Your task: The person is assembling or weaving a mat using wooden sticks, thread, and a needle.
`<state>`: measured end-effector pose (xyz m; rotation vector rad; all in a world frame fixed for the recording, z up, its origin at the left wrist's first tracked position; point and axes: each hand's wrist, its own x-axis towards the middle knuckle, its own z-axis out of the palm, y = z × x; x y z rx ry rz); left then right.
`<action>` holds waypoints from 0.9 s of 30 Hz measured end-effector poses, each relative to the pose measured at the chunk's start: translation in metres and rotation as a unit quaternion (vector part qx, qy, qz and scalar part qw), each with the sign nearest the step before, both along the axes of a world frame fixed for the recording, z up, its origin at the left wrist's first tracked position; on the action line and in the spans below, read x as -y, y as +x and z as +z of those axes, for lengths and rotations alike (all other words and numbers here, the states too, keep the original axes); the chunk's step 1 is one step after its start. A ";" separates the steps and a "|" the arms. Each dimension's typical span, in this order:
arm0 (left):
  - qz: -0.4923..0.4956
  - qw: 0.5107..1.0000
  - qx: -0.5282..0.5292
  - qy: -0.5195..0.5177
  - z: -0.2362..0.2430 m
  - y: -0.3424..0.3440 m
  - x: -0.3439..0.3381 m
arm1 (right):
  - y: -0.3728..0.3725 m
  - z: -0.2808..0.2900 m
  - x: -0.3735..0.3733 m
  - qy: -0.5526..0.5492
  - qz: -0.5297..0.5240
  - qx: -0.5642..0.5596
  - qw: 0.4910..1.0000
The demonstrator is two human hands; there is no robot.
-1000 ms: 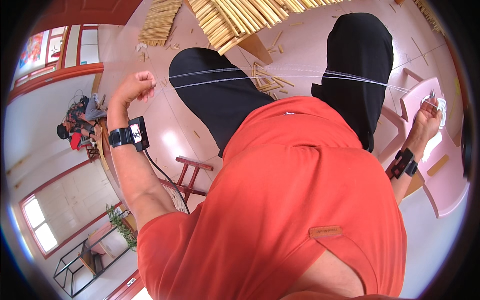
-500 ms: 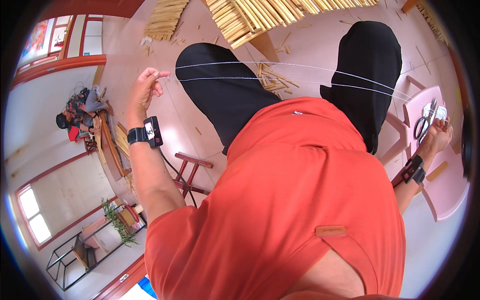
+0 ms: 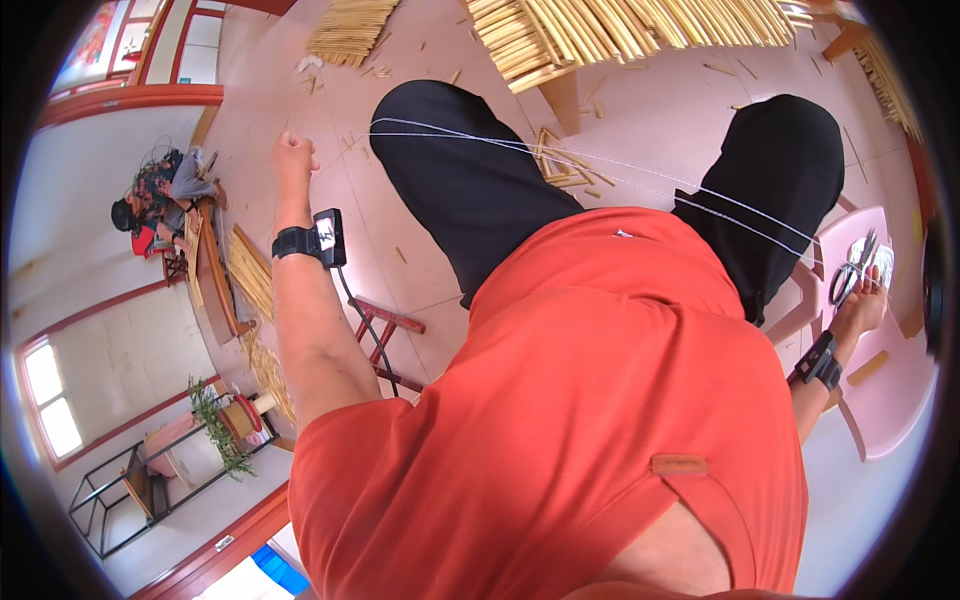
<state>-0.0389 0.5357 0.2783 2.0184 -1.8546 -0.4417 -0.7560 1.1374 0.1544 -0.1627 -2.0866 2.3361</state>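
Thin white string (image 3: 440,134) stretches in two strands across my black-trousered knees, from one hand to the other. At its left end my left hand (image 3: 294,152) is closed in a fist, held out beyond my left knee. The string's last bit beside that fist is faint. My right hand (image 3: 866,304) pinches the other end above a pink plastic chair (image 3: 890,400). Close to its fingers, dark-handled scissors (image 3: 842,280) lie on the chair by a white crumpled thing (image 3: 882,262).
Slim bamboo sticks (image 3: 610,35) lie in a row on a wooden support ahead, with another stack (image 3: 350,30) to its left. Short offcuts (image 3: 570,168) litter the tiled floor. A red wooden stool (image 3: 385,330) stands by my left side. Another person (image 3: 165,200) works at far left.
My left hand has closed from loosely spread fingers into a fist. The strands, apart before, now cross over my left knee. My right hand has moved slightly down and left in view.
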 end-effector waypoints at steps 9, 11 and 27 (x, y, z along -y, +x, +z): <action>-0.004 0.868 -0.497 -0.008 0.037 0.053 -0.021 | 0.008 0.023 0.017 -0.004 -0.023 -0.044 0.999; 0.025 0.887 -0.461 0.015 0.028 0.096 -0.031 | 0.007 0.017 0.025 -0.007 0.001 -0.050 0.999; -0.018 0.909 0.236 0.343 -0.079 0.153 -0.098 | 0.094 0.157 0.113 -0.299 0.386 -0.104 0.866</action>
